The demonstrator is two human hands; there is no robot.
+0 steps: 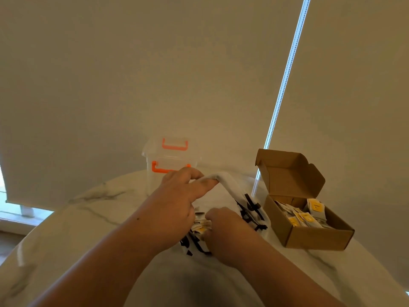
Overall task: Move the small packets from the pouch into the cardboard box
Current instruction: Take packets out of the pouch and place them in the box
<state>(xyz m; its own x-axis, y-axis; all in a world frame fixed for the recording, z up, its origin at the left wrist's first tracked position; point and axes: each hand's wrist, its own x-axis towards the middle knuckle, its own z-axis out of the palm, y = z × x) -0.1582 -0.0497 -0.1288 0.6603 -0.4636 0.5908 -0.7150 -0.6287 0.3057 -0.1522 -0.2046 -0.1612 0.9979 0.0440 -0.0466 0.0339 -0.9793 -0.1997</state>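
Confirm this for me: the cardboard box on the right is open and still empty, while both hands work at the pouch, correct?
Not quite. The head view shows the cardboard box open but already holding small packets. The left hand and right hand are indeed at the pouch.

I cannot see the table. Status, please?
Left hand holds pouch open. Right hand shut on packets. Cardboard box open, unobstructed.

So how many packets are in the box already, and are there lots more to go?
Too many to count, but a good pile of small packets already sits in the open cardboard box. Right now the left hand holds up the white pouch while the right hand gathers more packets at its opening. How many remain inside is hidden, so some moving is left.
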